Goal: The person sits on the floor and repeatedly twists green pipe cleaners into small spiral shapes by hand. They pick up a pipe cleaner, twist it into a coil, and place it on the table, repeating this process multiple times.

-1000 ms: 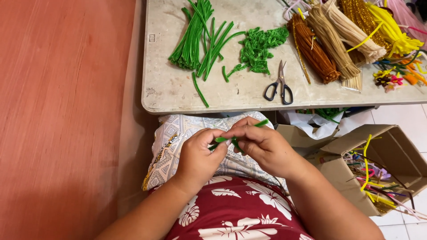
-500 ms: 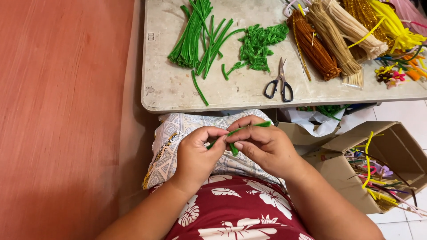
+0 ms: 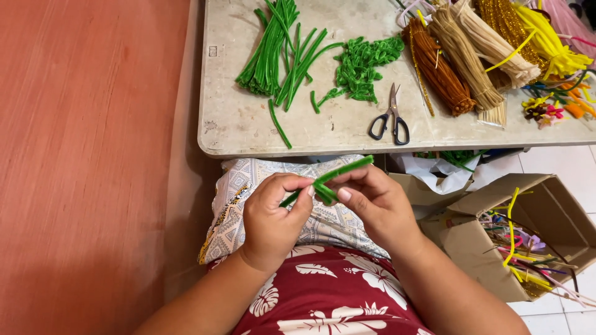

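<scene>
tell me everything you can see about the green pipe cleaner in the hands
The green pipe cleaner is a thin, fuzzy stem, bright green, bent or twisted near its middle. It slants up to the right above the lap. The left hand and right hand pinch it at the bend; its upper end sticks out free below the table edge.

The middle of the green pipe cleaner (image 3: 338,172) is hidden under the fingers (image 3: 297,186) of both hands. The worktop (image 3: 236,118) runs off the top and right edges, cutting the yellow bundle (image 3: 546,37). The cardboard box (image 3: 472,242) hides its tangled contents partly.
</scene>
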